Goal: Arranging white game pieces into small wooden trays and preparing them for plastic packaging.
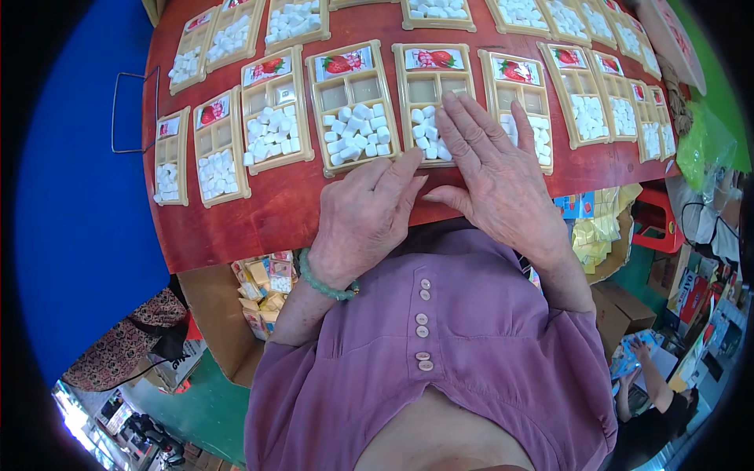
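In front of me stands a tan plastic tray (398, 102) with small white marshmallow-like pieces (428, 141) in its large near compartment and a strawberry-printed sachet (433, 60) at its far end. My right hand (503, 177) lies over the tray's right side, its fingers stretched out and apart, covering part of the white pieces. By the tray's near left corner is my left hand (361, 208), fingers loosely bent, index and thumb apart; nothing shows in it. Just left sits a similar filled tray (389, 102), its near edge close to my left knuckles.
More such trays stand in rows on the red table (275, 200). Cardboard boxes of small packets (271, 286) flank my body below the table edge. At right are a red stool (658, 224), a pink-rimmed basin (667, 39) and another person (660, 400) handling a blue packet.
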A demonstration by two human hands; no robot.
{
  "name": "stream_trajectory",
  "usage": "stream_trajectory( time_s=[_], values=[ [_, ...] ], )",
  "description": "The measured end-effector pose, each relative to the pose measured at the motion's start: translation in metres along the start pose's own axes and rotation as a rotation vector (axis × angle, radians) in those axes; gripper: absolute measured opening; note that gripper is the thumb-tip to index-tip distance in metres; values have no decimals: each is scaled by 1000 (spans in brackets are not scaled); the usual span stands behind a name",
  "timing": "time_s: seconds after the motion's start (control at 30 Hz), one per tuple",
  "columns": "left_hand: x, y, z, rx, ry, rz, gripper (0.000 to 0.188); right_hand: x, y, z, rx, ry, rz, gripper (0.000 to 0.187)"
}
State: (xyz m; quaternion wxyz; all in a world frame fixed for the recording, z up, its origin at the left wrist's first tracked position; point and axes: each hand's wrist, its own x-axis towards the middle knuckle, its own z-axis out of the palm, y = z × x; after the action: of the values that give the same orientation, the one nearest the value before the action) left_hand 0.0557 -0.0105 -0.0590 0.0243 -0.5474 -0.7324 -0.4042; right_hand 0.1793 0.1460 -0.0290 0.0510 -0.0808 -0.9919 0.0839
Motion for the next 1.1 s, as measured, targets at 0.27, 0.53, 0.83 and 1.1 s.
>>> stream_trajectory(
  time_s=[0.27,0.53,0.83,1.1],
  values=[
    [10,11,-5,105,-118,-22,49,-10,-4,-8,36,-25,10,90],
    [10,12,-2,273,-199,22,56,-16,-2,-5,22,-69,7,88],
    [8,10,2,221,-134,-3,45,-26,-2,-9,78,22,54,87],
    [11,8,1,253,-199,56,48,-27,0,-3,1,-39,40,87]
  ],
)
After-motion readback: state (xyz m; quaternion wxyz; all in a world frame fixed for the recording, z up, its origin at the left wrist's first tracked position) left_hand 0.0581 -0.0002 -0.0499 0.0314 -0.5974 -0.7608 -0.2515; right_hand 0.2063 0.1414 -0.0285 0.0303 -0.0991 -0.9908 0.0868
